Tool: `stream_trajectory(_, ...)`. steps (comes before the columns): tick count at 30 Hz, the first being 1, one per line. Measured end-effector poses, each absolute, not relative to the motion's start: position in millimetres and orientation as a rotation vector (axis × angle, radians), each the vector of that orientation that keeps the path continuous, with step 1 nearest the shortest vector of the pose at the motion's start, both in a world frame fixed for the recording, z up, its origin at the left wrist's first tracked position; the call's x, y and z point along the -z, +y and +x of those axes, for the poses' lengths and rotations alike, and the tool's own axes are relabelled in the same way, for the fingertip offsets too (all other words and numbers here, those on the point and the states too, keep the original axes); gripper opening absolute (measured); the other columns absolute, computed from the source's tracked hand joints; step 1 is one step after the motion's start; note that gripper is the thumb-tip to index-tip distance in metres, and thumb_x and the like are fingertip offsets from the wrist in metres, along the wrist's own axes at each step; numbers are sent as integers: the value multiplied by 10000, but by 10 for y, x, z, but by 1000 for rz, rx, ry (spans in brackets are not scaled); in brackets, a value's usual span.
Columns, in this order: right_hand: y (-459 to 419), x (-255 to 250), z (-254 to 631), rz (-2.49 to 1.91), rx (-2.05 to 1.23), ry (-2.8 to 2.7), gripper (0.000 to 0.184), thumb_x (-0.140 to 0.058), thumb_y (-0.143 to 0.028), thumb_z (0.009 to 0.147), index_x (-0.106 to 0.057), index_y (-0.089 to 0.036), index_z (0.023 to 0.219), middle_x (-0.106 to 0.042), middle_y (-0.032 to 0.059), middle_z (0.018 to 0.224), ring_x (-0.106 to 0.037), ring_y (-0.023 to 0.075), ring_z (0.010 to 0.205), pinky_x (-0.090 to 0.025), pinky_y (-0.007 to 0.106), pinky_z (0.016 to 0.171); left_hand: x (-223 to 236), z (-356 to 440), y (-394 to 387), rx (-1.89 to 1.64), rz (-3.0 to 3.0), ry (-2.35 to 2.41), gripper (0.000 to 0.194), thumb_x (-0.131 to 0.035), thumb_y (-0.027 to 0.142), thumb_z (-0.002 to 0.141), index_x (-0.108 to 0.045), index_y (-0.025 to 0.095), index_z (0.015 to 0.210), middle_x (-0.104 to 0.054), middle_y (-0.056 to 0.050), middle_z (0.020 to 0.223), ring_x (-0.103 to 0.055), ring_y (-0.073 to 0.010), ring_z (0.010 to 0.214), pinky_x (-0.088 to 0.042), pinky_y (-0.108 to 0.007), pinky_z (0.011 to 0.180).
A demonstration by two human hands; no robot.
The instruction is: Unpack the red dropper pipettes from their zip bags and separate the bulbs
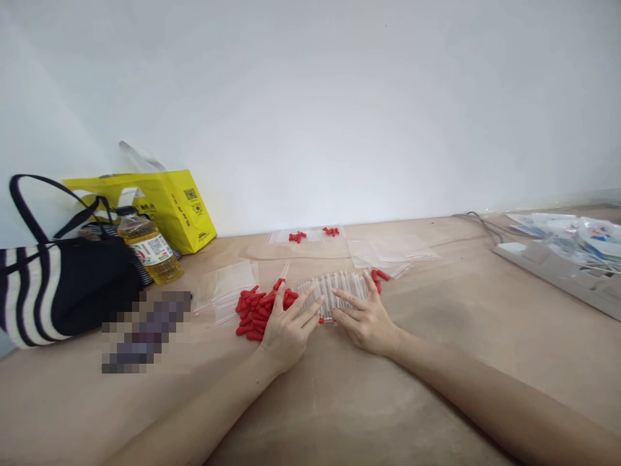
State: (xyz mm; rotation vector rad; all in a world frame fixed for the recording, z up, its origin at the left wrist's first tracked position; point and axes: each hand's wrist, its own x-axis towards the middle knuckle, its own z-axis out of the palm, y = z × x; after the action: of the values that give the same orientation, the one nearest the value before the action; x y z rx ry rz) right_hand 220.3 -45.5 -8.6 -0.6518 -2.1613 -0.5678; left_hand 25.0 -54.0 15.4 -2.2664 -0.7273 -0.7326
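A row of clear, slender tubes (327,285) lies side by side on the table in front of me. My left hand (286,330) rests on the left end of the row, its fingers spread. On the right end lies my right hand (366,320), also with its fingers apart. Beside my left hand is a heap of small red rubber caps (255,310), partly covered by that hand. A few more red caps (381,277) sit just past my right fingertips. One small red piece (321,320) shows between my hands at the near edge of the row.
Clear plastic bags lie left (220,285) and right (388,249); another bag (315,234) with red pieces is at the back. An oil bottle (150,249), yellow bag (179,207) and striped black bag (92,285) stand left. A power strip (557,275) and packets (592,236) lie right.
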Motion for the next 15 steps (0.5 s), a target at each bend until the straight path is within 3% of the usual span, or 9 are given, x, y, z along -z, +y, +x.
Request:
stream_trajectory(4, -442, 75, 2280, -696, 548, -2129, 150, -440, -160, 837, -579, -198, 794, -661, -15, 671, -527, 158, 1017, -124, 490, 997, -176, 186, -523, 752, -2241, -827, 264, -381, 160, 856, -622, 216, 764, -635, 13, 1054, -507, -210, 1057, -168, -550, 1002)
stream_trajectory(8, -433, 40, 2339, -920, 478, -2039, 154, -451, -206, 834, -598, -196, 790, -646, 13, 712, -549, 160, 805, -326, 372, 815, -277, 97, -466, 834, -2226, -1120, 212, -427, 218, 839, -632, 202, 788, -655, -40, 915, -557, -205, 861, -417, -405, 796)
stream_trajectory(11, -416, -11, 2306, -1097, 387, -2015, 195, -427, -255, 845, -605, -191, 796, -614, 45, 758, -514, 150, 705, -356, 292, 673, -404, -4, -381, 958, -2312, -1307, 244, -409, 272, 840, -635, 181, 820, -607, -56, 797, -546, -174, 759, -454, -312, 692)
stream_trajectory(15, -291, -133, 2174, -1273, 133, -2036, 221, -373, -228, 857, -576, -165, 798, -597, 60, 777, -532, 143, 709, -368, 239, 615, -546, -284, -208, 1114, -2320, -1706, 262, -430, 337, 791, -617, 171, 872, -584, -40, 766, -561, -153, 675, -465, -282, 636)
